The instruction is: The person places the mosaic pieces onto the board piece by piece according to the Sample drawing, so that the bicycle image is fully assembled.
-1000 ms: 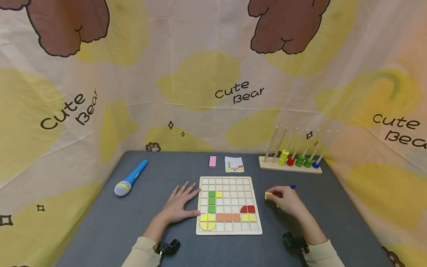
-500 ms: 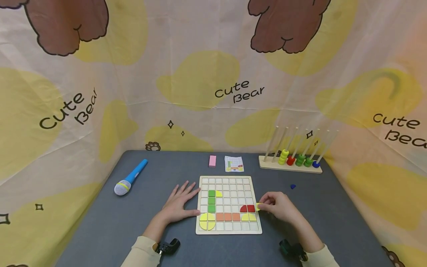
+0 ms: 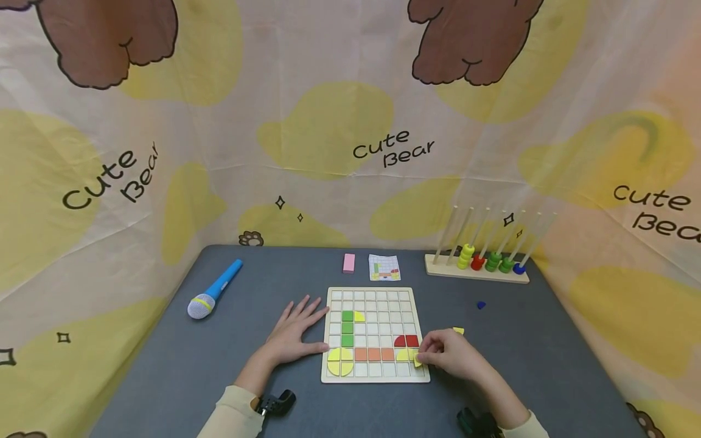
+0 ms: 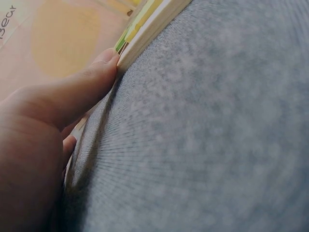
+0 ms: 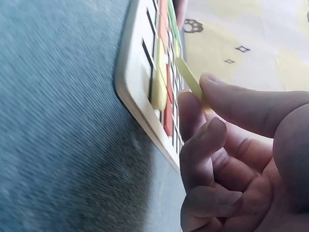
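A white grid board lies on the table with green, yellow, orange and red tiles in some of its squares. My right hand pinches a yellow tile between thumb and index finger, over the board's lower right corner; the tile is tilted and just above the board. My left hand lies spread at the board's left edge, its thumb and fingertips touching the rim. In the left wrist view the thumb presses against the board's side. Another yellow tile lies on the table behind my right hand, partly hidden.
A small blue piece lies to the right. Behind the board are a pink block and a pattern card. A peg rack with coloured beads stands back right, and a blue toy microphone lies at left.
My right hand has carried the yellow tile from the table on the right, leftward and nearer, to the board's lower right. Another yellow tile has come into view behind it. My left hand stays put.
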Motion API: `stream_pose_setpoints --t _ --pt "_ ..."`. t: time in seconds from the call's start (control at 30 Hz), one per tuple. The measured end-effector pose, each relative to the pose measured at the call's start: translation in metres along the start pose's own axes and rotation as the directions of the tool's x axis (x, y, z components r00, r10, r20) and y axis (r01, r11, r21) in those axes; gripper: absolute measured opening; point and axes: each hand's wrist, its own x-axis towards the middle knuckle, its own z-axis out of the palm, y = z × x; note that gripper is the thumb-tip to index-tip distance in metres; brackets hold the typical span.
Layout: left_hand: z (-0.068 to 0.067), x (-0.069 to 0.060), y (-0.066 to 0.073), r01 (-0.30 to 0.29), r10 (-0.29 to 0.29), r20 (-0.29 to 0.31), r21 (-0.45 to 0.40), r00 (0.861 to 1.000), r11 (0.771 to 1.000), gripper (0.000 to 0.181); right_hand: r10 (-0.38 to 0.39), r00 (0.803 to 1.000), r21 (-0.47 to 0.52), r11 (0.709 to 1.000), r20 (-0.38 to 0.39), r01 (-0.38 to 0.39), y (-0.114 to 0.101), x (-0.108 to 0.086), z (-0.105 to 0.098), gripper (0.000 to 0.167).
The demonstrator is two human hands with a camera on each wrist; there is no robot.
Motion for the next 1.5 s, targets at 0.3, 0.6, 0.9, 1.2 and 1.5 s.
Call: stream_pose_setpoints --t 0.3,0.6,0.9,1.2,1.5 --pt "0.002 -0.002 0.000 -0.032 0.031 -0.061 -0.010 0.998 0.999 0.089 0.021 1.000 -0.032 0.999 0.023 -0.020 -0.001 0.000 0.012 0.017" --pt "0.000 -0.001 0.001 -0.018 0.018 -0.039 -0.012 0.999 1.000 0.090 0.034 0.999 -0.100 0.994 -0.029 -0.037 -0.007 0.001 0.018 0.020" --pt "-0.002 0.000 0.001 -0.004 0.004 0.006 0.001 1.000 1.000 0.090 0.117 0.989 -0.159 0.979 -0.089 -0.130 -0.013 0.002 0.021 0.032" --pt "-0.002 0.000 -0.001 -0.017 0.017 0.003 0.008 1.000 1.000 0.090 0.067 0.995 -0.087 0.993 -0.075 -0.073 -0.003 0.005 0.007 0.027" --pt "-0.001 0.000 -0.001 -0.018 0.018 -0.001 0.001 1.000 1.000 0.090 0.104 0.972 -0.073 0.990 -0.208 -0.122 0.011 0.012 -0.028 0.018"
